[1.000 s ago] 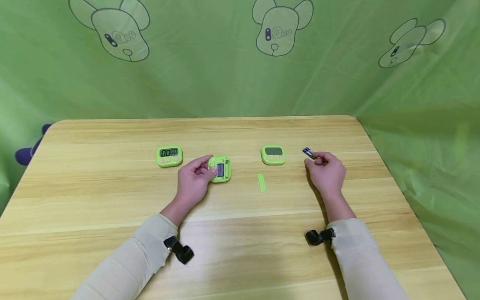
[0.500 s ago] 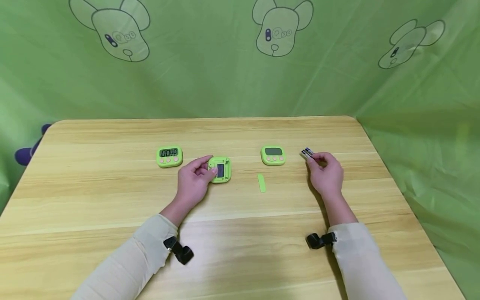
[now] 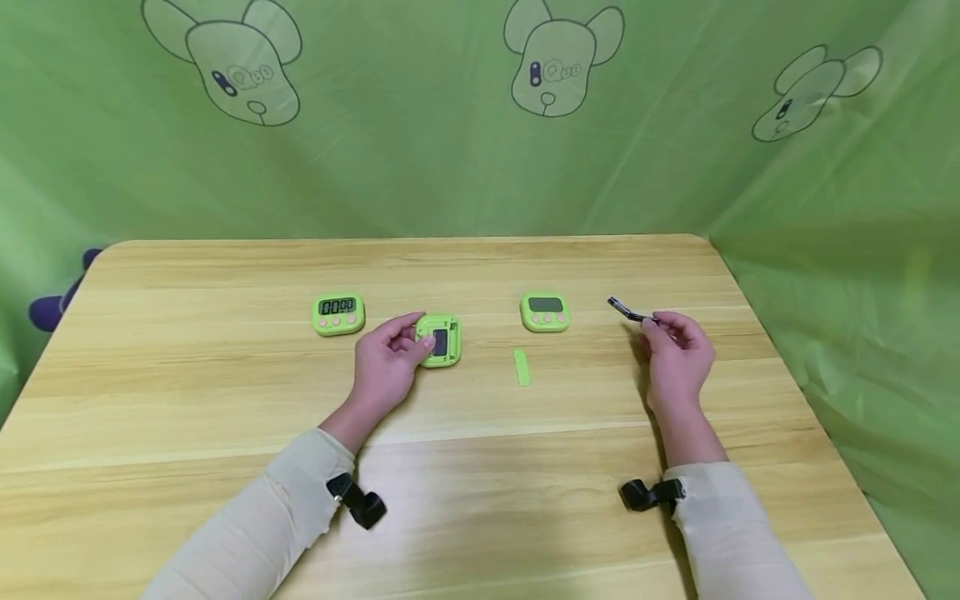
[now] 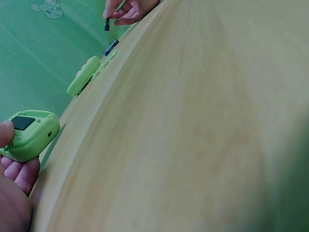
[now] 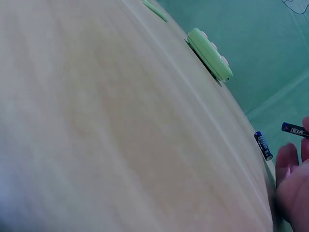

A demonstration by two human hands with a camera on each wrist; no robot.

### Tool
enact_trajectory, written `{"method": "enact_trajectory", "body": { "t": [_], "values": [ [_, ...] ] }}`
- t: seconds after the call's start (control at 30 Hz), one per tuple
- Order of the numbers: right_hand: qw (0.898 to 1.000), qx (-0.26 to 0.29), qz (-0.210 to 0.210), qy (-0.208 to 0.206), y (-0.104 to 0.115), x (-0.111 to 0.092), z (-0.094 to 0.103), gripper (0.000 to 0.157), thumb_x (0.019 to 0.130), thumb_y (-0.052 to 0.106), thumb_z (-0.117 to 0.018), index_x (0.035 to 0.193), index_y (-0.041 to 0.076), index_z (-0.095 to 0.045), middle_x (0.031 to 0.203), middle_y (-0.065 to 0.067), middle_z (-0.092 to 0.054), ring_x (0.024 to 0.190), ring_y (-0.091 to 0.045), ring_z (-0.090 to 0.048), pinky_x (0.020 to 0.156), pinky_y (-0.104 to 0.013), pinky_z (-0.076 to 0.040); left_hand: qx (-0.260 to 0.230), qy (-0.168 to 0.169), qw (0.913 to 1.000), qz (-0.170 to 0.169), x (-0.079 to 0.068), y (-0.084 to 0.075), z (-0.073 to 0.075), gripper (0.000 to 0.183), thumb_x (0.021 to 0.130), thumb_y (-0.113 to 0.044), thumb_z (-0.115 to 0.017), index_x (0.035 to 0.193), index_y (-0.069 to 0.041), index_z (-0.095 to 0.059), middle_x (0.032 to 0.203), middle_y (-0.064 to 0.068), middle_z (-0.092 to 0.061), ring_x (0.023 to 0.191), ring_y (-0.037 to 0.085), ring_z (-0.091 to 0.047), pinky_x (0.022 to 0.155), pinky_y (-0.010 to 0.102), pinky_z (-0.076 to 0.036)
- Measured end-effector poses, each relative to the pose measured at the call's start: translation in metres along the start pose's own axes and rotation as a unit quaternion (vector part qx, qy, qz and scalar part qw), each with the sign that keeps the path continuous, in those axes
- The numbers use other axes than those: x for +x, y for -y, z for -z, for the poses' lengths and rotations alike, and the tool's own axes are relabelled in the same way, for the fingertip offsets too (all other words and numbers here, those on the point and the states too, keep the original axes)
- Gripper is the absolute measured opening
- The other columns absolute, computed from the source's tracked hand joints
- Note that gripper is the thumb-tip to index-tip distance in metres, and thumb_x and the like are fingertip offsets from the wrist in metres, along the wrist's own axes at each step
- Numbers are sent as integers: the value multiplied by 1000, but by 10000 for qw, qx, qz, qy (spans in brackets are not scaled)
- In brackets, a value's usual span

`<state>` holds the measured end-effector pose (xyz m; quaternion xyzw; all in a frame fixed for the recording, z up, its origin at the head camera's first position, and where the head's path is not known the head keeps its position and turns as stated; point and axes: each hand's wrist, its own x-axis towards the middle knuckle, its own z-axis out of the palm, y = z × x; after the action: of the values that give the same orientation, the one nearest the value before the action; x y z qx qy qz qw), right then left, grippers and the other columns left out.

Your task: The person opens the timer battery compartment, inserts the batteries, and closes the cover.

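In the head view my left hand holds a green digital timer turned back side up, its battery compartment uncovered. The thumb lies across the back, and the left wrist view shows fingers beneath the timer. My right hand pinches a small dark battery, held above the table in the right wrist view. A second battery lies on the table just beyond those fingers. Between the hands lies a narrow green battery cover.
One green timer with lit digits lies at the left, another with a blank screen right of centre. All rest on a wooden table. A green curtain hangs behind and along the right side.
My right hand has shifted right and toward me, pinching one battery, while the other stays on the table. Half a second ago both lay side by side at its fingertips. The left hand holds still.
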<state>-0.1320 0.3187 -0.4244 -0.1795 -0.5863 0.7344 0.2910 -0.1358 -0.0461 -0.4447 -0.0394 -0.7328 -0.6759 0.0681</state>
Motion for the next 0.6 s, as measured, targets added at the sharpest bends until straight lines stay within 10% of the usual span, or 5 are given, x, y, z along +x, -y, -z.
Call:
{"method": "enact_trajectory", "body": {
  "t": [0.2, 0.6],
  "values": [
    [9964, 821, -79, 190, 0, -4, -3, 18, 84, -21, -59, 102, -21, -57, 82, -18, -60, 72, -27, -69, 69, -39, -60, 1, 5, 10000, -49, 0, 1, 0, 35, 84, 3, -77, 118, 5, -69, 89, 12, -64, 75, 17, -57, 63, 18, -50],
    [9953, 608, -174, 733, 5, -36, -33, 34, 77, -25, -69, 108, -17, -61, 85, -12, -62, 72, -19, -64, 65, -32, -60, -87, 78, 9999, 35, 1, 2, 1, 35, 85, 1, -77, 119, 3, -69, 90, 14, -63, 76, 18, -56, 63, 17, -49]
  ]
}}
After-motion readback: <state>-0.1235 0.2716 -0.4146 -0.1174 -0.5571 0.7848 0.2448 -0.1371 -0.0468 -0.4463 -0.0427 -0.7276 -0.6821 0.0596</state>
